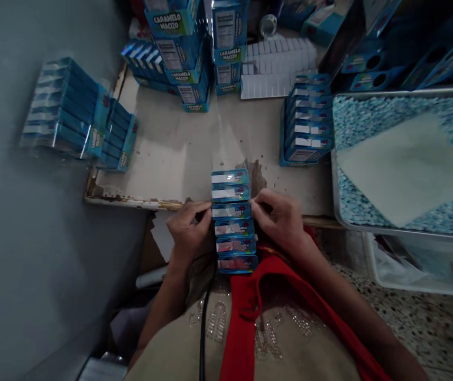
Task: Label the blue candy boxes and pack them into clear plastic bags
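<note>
A row of small blue candy boxes (234,228), some lettered "CARAMELO MACIZO", lies between my hands, running from the table edge back to my apron. Clear plastic film (232,140) stretches out from its far end over the table and appears to wrap the row. My left hand (188,228) pinches at the row's left side, thumb and forefinger together. On the right side, my right hand (277,217) is closed the same way. Both pinches seem to be on the film's edges, though the thin plastic is hard to see at the fingertips.
Stacked blue cartons (186,76) stand at the table's back. Wrapped packs (63,114) sit at the left edge, by the grey wall. Another filled carton (306,127) stands to the right, beside a metal tray (335,185) of blue candies under paper (412,164). White strips (274,66) lie behind.
</note>
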A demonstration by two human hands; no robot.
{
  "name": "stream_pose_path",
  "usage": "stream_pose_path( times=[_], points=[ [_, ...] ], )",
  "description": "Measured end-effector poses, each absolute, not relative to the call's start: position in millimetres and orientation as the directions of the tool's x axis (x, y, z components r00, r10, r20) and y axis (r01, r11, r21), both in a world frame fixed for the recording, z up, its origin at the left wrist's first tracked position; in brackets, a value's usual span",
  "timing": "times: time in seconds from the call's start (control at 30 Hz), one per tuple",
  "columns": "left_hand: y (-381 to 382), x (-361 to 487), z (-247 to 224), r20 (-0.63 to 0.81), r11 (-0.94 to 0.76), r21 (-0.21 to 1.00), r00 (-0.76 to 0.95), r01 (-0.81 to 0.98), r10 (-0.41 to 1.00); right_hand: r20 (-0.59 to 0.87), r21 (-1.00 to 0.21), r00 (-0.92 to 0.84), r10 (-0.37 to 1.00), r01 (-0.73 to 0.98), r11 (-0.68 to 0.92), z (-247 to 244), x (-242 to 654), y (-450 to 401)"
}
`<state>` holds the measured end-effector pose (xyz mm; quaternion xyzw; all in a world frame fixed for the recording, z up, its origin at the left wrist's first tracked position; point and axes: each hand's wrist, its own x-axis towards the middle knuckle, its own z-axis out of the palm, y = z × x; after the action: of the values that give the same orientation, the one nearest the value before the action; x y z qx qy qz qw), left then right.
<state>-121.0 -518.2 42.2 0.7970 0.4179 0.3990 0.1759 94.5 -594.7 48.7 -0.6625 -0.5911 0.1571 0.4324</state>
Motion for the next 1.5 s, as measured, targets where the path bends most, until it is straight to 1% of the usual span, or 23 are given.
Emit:
stream_pose_path(
  times=[0.03,0.1,0.17,0.23,0.27,0.3,0.33,0.4,0.43,0.47,0.53,0.6,0.73,0.8,0.9,0.97,1.1,1.17,1.23,1.3,1.37,1.43,1.5],
  points=[
    [-516.6,-118.7,48.5,0.434,-0.544,0.667,0.328,0.509,0.839,0.253,-0.808,0.283,0.925,0.588,0.041,54.5,95.2,-591.7],
    [-511.3,-115.8,59.3,0.266,-0.408,0.774,0.336,0.484,0.904,0.173,-0.877,0.327,0.929,0.48,-0.006,61.6,96.1,-586.9],
    [-504.3,-114.7,65.8,0.076,-0.239,0.851,0.342,0.468,0.937,0.146,-0.897,0.343,0.928,0.441,-0.022,62.4,95.3,-584.5],
    [-499.1,-114.1,68.2,-0.043,-0.131,0.877,0.347,0.462,0.937,0.22,-0.858,0.362,0.906,0.514,0.004,58.6,92.7,-585.6],
    [-498.4,-113.8,68.3,-0.044,-0.133,0.873,0.347,0.47,0.937,0.306,-0.802,0.366,0.879,0.597,0.031,55.9,91.0,-587.4],
    [-499.5,-113.5,68.0,0.001,-0.178,0.857,0.343,0.484,0.939,0.408,-0.719,0.349,0.843,0.693,0.061,53.2,89.5,-589.9],
    [-502.4,-113.3,67.3,0.084,-0.256,0.825,0.338,0.504,0.937,0.51,-0.614,0.307,0.803,0.784,0.09,50.8,88.4,-593.1],
    [-512.3,-114.0,64.9,0.301,-0.446,0.709,0.337,0.546,0.892,0.653,-0.407,0.185,0.734,0.904,0.134,47.6,88.2,-600.9],
    [-518.3,-115.2,63.3,0.395,-0.528,0.636,0.351,0.562,0.849,0.683,-0.338,0.127,0.719,0.928,0.157,47.0,89.2,-605.3],
    [-524.3,-116.8,61.4,0.461,-0.596,0.567,0.38,0.569,0.802,0.695,-0.299,0.083,0.714,0.937,0.183,47.0,90.7,-609.8],
    [-533.9,-120.8,57.1,0.519,-0.68,0.46,0.448,0.571,0.728,0.68,-0.272,0.013,0.733,0.933,0.235,47.8,94.5,-618.8],
    [-538.9,-125.2,53.2,0.529,-0.709,0.404,0.484,0.578,0.697,0.646,-0.279,-0.031,0.763,0.92,0.273,47.8,97.3,-626.8],
    [-539.7,-134.6,49.9,0.51,-0.727,0.383,0.526,0.569,0.681,0.61,-0.343,-0.015,0.793,0.896,0.28,39.9,97.1,-638.3],
    [-541.0,-140.2,49.9,0.505,-0.775,0.337,0.593,0.534,0.628,0.61,-0.37,-0.009,0.792,0.881,0.295,33.6,96.2,-642.8],
    [-548.6,-148.5,49.8,0.528,-0.828,0.244,0.647,0.505,0.55,0.578,-0.387,-0.058,0.814,0.859,0.336,27.8,96.6,-650.7],
    [-556.4,-152.4,49.4,0.534,-0.847,0.223,0.667,0.482,0.52,0.544,-0.387,-0.099,0.833,0.852,0.354,28.0,97.9,-657.4],
    [-571.2,-156.4,50.2,0.538,-0.844,0.271,0.654,0.463,0.532,0.498,-0.36,-0.188,0.846,0.843,0.399,34.1,100.0,-672.0],
    [-576.2,-158.5,53.0,0.534,-0.842,0.266,0.655,0.47,0.534,0.479,-0.346,-0.216,0.851,0.845,0.409,37.6,100.3,-678.9],
    [-579.9,-162.1,57.4,0.49,-0.854,0.25,0.702,0.456,0.518,0.475,-0.352,-0.221,0.852,0.839,0.414,40.5,101.2,-685.4],
    [-583.9,-168.0,61.7,0.447,-0.87,0.277,0.747,0.408,0.492,0.462,-0.396,-0.234,0.855,0.808,0.435,42.7,103.1,-691.8],
    [-588.9,-176.4,63.8,0.403,-0.865,0.351,0.776,0.358,0.485,0.41,-0.486,-0.255,0.876,0.752,0.446,43.7,106.0,-697.9],
    [-594.1,-185.6,61.4,0.34,-0.811,0.448,0.767,0.376,0.544,0.318,-0.584,-0.283,0.905,0.693,0.422,42.9,109.3,-702.8],
    [-597.8,-192.5,53.6,0.284,-0.75,0.55,0.762,0.367,0.582,0.257,-0.636,-0.325,0.91,0.653,0.412,39.5,111.8,-705.6]
  ],
)
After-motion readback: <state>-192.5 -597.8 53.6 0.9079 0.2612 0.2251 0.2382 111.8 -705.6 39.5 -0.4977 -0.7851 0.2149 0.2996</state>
